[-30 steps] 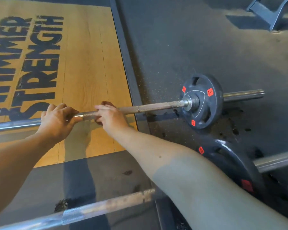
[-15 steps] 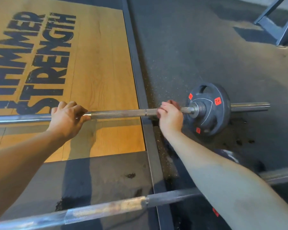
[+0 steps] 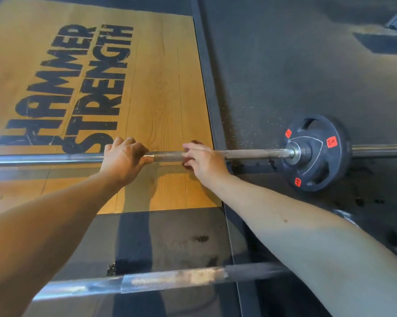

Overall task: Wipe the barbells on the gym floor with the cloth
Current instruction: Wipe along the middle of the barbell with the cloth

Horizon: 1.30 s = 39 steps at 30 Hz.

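Barbell (image 3: 250, 153) sits inside curled fingers (image 3: 124, 142) of left hand (image 3: 122, 160) and right hand (image 3: 203, 162)

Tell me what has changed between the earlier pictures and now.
The right hand, wrapping the dark cloth round the barbell, slid out toward the weight plate and has come back close to the left hand. The left hand kept its grip on the bar; the nearer barbell lay unmoved.

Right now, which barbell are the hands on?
The farther barbell, carrying the black plate; left hand and right hand grip its shaft. The nearer barbell lies unheld.
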Available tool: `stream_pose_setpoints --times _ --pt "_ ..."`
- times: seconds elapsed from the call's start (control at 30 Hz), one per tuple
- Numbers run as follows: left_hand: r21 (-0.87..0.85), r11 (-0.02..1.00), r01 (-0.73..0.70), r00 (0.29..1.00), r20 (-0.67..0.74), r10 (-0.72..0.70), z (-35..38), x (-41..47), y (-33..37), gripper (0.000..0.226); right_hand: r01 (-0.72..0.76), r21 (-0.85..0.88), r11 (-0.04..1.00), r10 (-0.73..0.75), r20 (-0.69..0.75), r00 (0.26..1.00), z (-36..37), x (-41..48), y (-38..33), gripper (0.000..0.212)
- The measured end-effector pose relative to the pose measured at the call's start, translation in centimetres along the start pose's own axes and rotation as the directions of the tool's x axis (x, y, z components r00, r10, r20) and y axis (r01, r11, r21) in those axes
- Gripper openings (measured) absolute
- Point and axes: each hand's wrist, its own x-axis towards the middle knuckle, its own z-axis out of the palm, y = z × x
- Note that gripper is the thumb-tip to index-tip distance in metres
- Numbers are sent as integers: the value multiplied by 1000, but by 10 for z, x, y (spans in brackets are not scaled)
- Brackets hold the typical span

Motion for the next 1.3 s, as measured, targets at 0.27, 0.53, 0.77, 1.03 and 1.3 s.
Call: stream_pose_setpoints --times 0.27,0.53,0.77,1.03,1.3 --pt "50 997 -62 997 48 60 2 1 -6 45 -186 -431 883 199 -14 980 -68 -25 60 52" --pt "18 999 -39 996 77 38 9 3 1 48 -140 -606 783 143 -44 989 -53 0 60 35" --pt "-15 994 107 921 379 -93 -10 28 5 49 -142 -606 783 352 243 904 -83 29 43 46" --pt "-153 962 226 705 707 -53 -26 51 2 57 -213 -511 832 497 520 695 -107 50 33 49" --pt "-167 973 162 969 215 -124 -6 10 2 40 -240 -467 851 357 179 917 -85 6 41 44"
